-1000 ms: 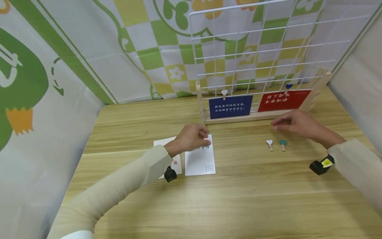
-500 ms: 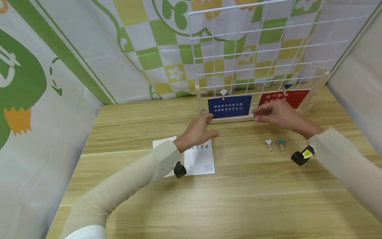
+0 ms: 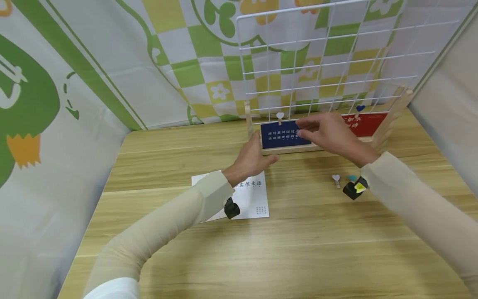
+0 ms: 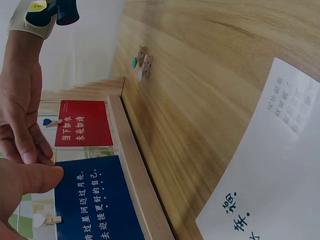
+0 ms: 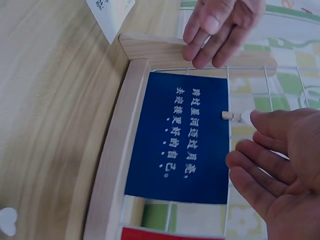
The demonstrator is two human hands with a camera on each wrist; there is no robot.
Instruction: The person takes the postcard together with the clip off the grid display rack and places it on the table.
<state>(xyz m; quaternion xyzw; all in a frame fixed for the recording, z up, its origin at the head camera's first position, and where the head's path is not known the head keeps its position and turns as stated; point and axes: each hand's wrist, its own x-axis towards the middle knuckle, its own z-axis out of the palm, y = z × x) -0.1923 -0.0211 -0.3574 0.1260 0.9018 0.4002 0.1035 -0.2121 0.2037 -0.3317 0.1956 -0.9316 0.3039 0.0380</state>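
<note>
The blue card [image 5: 175, 140] is clipped to the white grid [image 3: 296, 40], its left edge flanked by the left hand [image 3: 249, 158], its top by the right hand [image 3: 332, 131], nothing gripped by their loosely parted fingers, worktop [image 3: 298, 236] spread in front.

wood-grain table [image 3: 298, 257] | green-yellow checked backdrop [image 3: 201, 43] behind | plain pale wall [image 3: 446, 89] at right

Matt blue paper card [image 5: 175, 145]; smooth wooden rail [image 5: 116, 155]; wood-grained tabletop [image 3: 298, 245]

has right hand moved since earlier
Yes, the right hand moved left and up in the head view, from below the red card to overlapping the blue card.
</note>
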